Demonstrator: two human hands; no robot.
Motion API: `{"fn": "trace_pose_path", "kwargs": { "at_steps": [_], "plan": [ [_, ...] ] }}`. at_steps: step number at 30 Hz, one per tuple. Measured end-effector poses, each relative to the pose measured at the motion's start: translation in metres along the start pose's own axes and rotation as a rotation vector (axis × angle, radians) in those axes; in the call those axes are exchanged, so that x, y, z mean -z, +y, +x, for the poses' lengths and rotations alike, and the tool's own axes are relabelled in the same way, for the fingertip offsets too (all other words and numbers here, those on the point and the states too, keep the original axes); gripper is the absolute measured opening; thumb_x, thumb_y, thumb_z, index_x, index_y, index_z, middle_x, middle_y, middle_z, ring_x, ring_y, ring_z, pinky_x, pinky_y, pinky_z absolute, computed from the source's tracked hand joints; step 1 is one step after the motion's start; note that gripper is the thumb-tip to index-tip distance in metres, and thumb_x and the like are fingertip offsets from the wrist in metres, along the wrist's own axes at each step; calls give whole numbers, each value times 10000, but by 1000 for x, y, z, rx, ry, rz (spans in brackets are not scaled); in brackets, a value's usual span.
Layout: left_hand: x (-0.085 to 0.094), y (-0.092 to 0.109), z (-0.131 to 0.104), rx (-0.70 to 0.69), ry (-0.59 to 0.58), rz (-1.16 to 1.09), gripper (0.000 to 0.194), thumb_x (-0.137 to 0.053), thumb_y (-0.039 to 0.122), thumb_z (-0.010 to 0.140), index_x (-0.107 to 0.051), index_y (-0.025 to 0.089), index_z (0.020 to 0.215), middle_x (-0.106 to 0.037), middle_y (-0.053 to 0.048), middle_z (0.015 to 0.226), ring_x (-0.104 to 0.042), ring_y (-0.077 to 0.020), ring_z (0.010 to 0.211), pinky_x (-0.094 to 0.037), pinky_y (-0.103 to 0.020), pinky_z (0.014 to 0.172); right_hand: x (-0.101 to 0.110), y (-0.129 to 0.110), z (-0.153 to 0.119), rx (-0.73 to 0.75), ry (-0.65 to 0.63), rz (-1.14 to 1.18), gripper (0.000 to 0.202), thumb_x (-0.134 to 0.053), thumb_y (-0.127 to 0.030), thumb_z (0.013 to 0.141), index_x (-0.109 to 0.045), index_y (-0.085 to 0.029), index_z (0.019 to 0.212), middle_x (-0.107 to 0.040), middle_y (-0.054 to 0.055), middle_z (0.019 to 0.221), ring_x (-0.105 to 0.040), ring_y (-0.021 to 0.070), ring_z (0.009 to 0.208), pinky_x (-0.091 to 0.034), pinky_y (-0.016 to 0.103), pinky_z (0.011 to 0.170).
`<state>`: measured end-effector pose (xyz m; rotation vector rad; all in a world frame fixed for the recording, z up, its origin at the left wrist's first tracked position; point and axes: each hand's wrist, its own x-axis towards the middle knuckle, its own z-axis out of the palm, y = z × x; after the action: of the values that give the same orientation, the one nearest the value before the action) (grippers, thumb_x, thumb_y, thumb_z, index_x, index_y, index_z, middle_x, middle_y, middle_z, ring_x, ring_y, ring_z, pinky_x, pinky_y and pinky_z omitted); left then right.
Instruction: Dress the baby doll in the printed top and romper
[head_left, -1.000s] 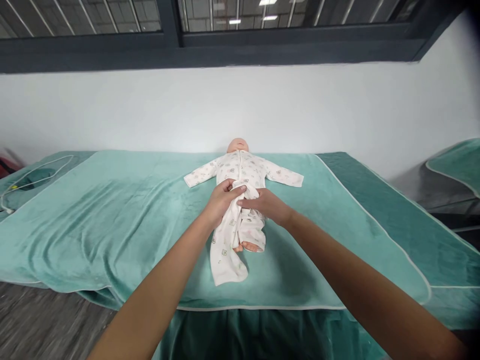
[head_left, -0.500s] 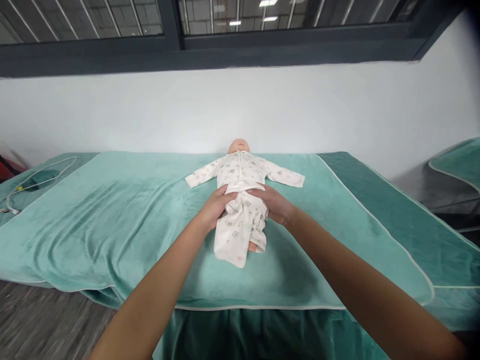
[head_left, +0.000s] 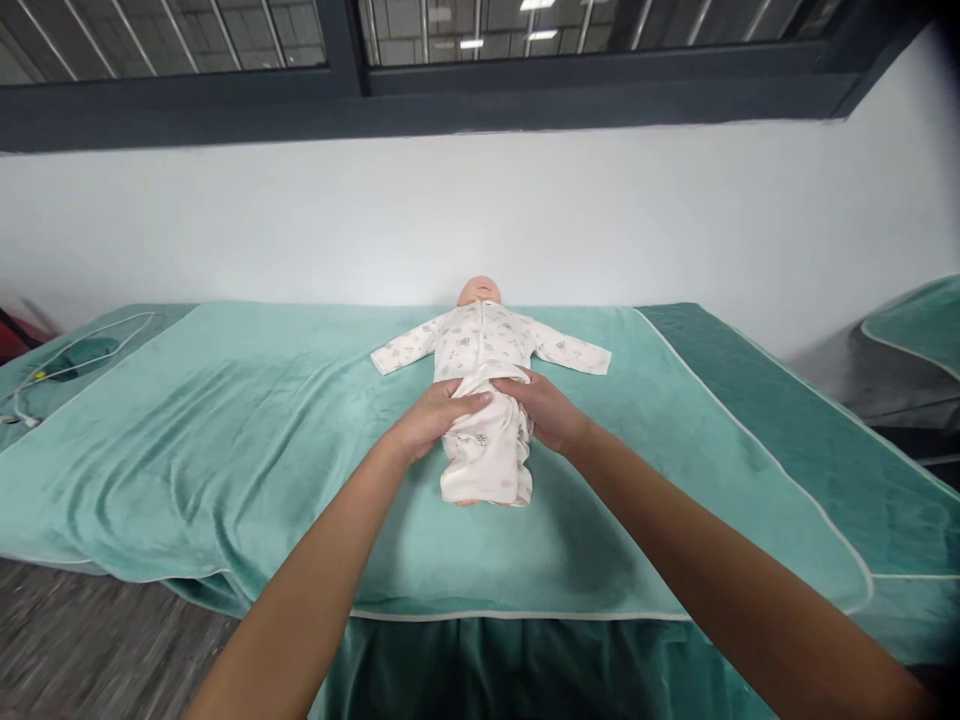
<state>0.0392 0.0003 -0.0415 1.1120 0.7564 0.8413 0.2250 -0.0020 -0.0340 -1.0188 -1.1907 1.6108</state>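
A baby doll [head_left: 479,291] lies on its back on the green blanket, head toward the wall, arms spread. It wears a white printed top [head_left: 484,338] with long sleeves. White printed pants [head_left: 487,455] cover its legs, with a little of the feet showing at the hems. My left hand [head_left: 439,415] grips the pants' waist on the left, thumb lying across the front. On the other side my right hand [head_left: 546,408] pinches the waistband, its fingers partly hidden by the cloth.
The green blanket [head_left: 300,520] is wrinkled at left and hangs over the bed's front edge. A white cable [head_left: 112,325] lies at far left. Behind stands a white wall [head_left: 480,210] under a dark window frame [head_left: 600,95]. Another green-covered surface [head_left: 919,325] is at right.
The loose left pant leg, stretched out flat toward me before, has drawn up and in toward the right one. My left thumb has moved right over the pants; my right hand stays nearly in place.
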Motion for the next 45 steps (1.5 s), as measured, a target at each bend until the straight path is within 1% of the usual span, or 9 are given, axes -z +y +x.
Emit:
{"fn": "trace_pose_path", "kwargs": {
  "at_steps": [4, 10, 17, 23, 27, 33, 38, 42, 45],
  "plan": [
    [-2, 0, -4, -46, 31, -120, 515, -843, 421, 703, -718, 129, 1107, -751, -113, 1039, -692, -215, 883, -506, -297, 798, -3, 5, -1, 77, 29, -216, 472, -738, -477, 813, -680, -199, 1189, -720, 62, 1162, -661, 235, 1061, -519, 328, 877],
    [-29, -9, -29, -70, 235, -220, 482, -788, 456, 758, -701, 114, 1087, -746, -95, 945, -683, -191, 804, -504, -267, 721, -8, 5, -3, 107, 75, -740, 315, -626, -480, 880, -702, -210, 1022, -731, 22, 1029, -646, 223, 979, -469, 312, 819],
    [-56, -26, -72, 35, 464, -465, 446, -779, 432, 757, -679, 121, 1061, -705, -38, 815, -620, -132, 632, -449, -229, 555, -19, 2, -9, 247, -140, -1341, 225, -523, -378, 951, -645, -201, 882, -718, 19, 979, -628, 180, 911, -353, 263, 706],
    [-93, -40, -103, -35, 619, -597, 428, -755, 344, 769, -680, 157, 1147, -721, -111, 1133, -686, -249, 1043, -536, -304, 833, -24, -2, -13, 216, -193, -1469, 133, -608, -322, 853, -667, -207, 822, -733, 20, 907, -638, 193, 848, -272, 281, 630],
    [-112, -69, -119, -16, 821, -617, 338, -791, 315, 714, -685, 218, 1020, -724, -67, 1089, -687, -221, 1015, -532, -294, 831, -23, -5, -15, 190, -258, -1488, 110, -614, -305, 837, -675, -217, 809, -738, 17, 908, -641, 187, 835, -271, 285, 628],
    [-96, -101, -133, -42, 923, -413, 297, -760, 348, 720, -679, 237, 983, -718, -24, 1006, -664, -180, 948, -500, -288, 860, -20, -4, -16, 174, -376, -1467, 189, -664, -415, 818, -701, -231, 802, -735, 19, 913, -639, 193, 830, -291, 287, 632],
    [-67, -86, -133, 85, 791, -168, 282, -726, 386, 754, -693, 198, 961, -712, -29, 954, -630, -182, 893, -470, -274, 815, -17, -2, -11, 173, -429, -1448, 253, -624, -416, 849, -685, -198, 735, -706, 43, 835, -630, 203, 801, -274, 295, 612],
    [-56, -74, -125, 82, 658, -329, 379, -739, 382, 734, -684, 164, 1039, -718, -77, 1017, -649, -206, 927, -483, -288, 818, -13, 1, -8, 186, -418, -1376, 200, -633, -389, 839, -719, -210, 812, -729, 39, 912, -643, 218, 869, -331, 294, 668],
    [-51, -72, -114, 57, 671, -358, 353, -731, 356, 726, -657, 158, 1009, -709, -63, 940, -637, -183, 845, -471, -267, 747, -10, 4, -6, 183, -411, -1297, 187, -607, -377, 861, -733, -241, 887, -741, 16, 993, -653, 222, 924, -369, 293, 715]
  ]
}}
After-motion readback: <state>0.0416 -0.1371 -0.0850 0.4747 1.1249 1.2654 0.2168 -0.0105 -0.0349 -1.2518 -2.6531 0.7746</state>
